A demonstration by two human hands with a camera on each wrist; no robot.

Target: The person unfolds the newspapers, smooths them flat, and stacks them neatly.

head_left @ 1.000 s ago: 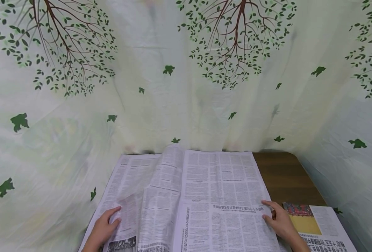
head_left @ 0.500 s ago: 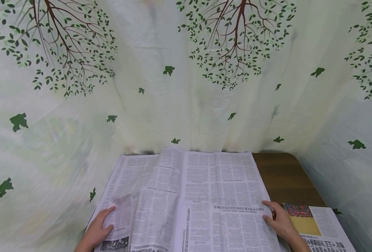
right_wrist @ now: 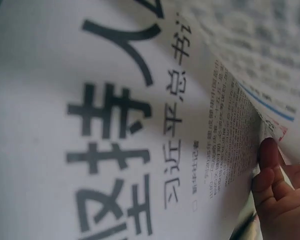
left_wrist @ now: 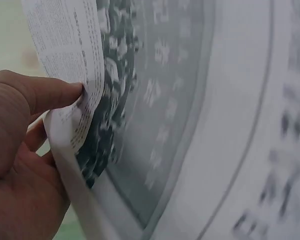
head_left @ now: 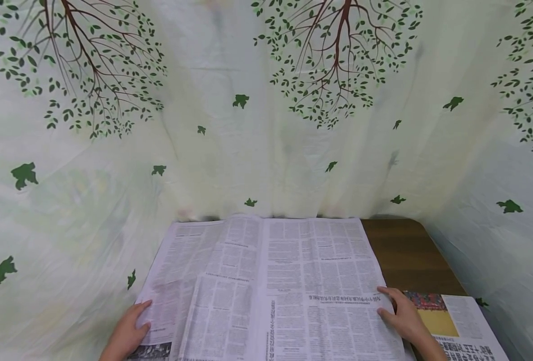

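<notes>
Outward and toward the near edge, the left hand has shifted, pulling its page along, and the raised leaf beside the central fold now lies lower and flatter than a second ago; the right hand has hardly moved. Between the two hands the newspaper lies spread open across the wooden table, covered in columns of small Chinese print. On the left, the thumb presses the top of the page's outer edge while the other fingers sit behind it, so the paper is pinched; the left wrist view shows the sheet curving there, a dark green printed panel on it. On the right, thumb and fingers grasp the opposite outer edge, with large black headline characters visible beside them in the right wrist view. Just beyond the right hand lies a second newspaper with a red-and-yellow photo. Behind the table hangs a curtain printed with trees and leaves.
</notes>
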